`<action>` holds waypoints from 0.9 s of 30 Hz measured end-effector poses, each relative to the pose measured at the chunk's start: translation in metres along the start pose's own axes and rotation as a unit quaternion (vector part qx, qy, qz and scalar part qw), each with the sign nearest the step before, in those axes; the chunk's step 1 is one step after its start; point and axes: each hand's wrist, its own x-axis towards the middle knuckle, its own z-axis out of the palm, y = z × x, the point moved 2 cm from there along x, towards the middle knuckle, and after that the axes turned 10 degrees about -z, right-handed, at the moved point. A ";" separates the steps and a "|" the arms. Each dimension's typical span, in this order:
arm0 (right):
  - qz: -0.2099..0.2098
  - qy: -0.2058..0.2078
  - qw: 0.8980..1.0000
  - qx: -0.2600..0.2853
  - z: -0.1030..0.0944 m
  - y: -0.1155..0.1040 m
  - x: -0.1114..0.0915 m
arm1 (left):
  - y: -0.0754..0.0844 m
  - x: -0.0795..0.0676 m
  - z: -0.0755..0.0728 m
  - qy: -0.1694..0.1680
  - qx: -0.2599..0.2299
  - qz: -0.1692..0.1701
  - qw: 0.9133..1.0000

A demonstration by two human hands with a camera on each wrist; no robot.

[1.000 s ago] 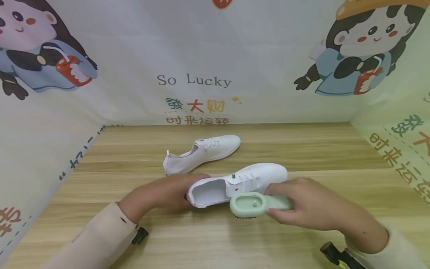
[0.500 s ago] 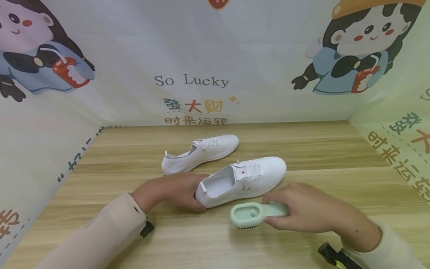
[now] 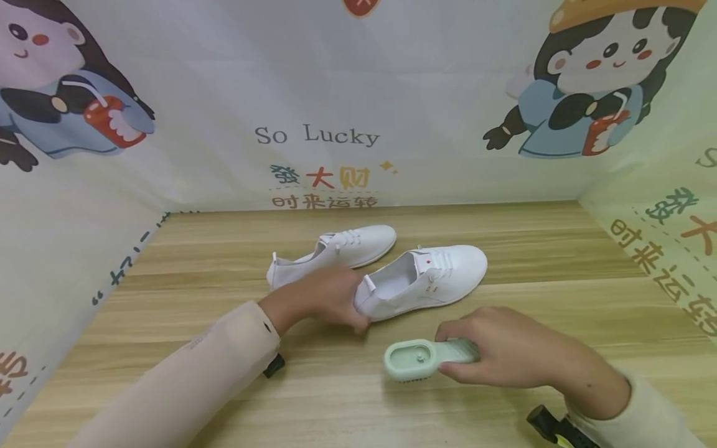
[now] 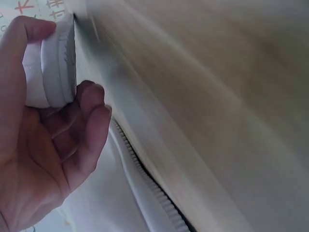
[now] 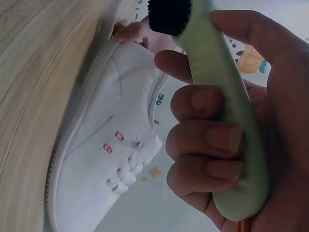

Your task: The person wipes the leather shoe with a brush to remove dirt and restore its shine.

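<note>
- The heel of the near shoe (image 3: 462, 274) is gripped by the left hand (image 3: 335, 297), with thumb and curled fingers closed on it.
- The near shoe is held in front of and to the right of the far shoe (image 3: 366, 246), toe to the right; whether its sole is touching the table (image 3: 336, 404) cannot be told.
- Its opening is turned upward, and the pale lining (image 3: 394, 278) is exposed inside.
- The far shoe is set upright on the table, its opening partly seen.
- The handle of the green brush (image 3: 403, 372) is clamped in the fingers of the right hand (image 3: 506, 350), apart from both shoes.
- In the brush's back an oval recess (image 3: 404, 359) is formed, and a small knob (image 3: 421, 357) is contained in it.
- The dark bristles (image 5: 169, 17) are faced downward.
</note>
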 end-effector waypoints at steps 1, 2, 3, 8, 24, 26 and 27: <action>0.003 -0.001 1.000 0.000 0.000 0.000 0.000 | 0.000 0.004 0.000 0.006 0.003 -0.003 1.000; 0.006 -0.002 1.000 -0.001 0.001 0.001 0.000 | 0.001 0.008 0.000 0.013 0.005 -0.007 1.000; 0.008 -0.002 1.000 -0.001 0.001 0.001 0.001 | 0.002 0.013 0.001 0.021 0.007 -0.012 1.000; 0.019 -0.004 1.000 0.003 0.001 0.003 0.002 | 0.006 0.033 0.002 0.073 -0.005 -0.042 0.996; 0.019 -0.011 1.000 -0.007 0.002 0.007 -0.002 | 0.024 0.089 0.002 0.086 -0.052 -0.113 0.988; 0.020 -0.012 1.000 -0.007 0.003 0.008 -0.003 | 0.028 0.094 0.002 0.080 -0.048 -0.117 0.989; 0.021 -0.013 1.000 -0.007 0.003 0.009 -0.003 | 0.030 0.097 0.001 0.077 -0.044 -0.122 0.989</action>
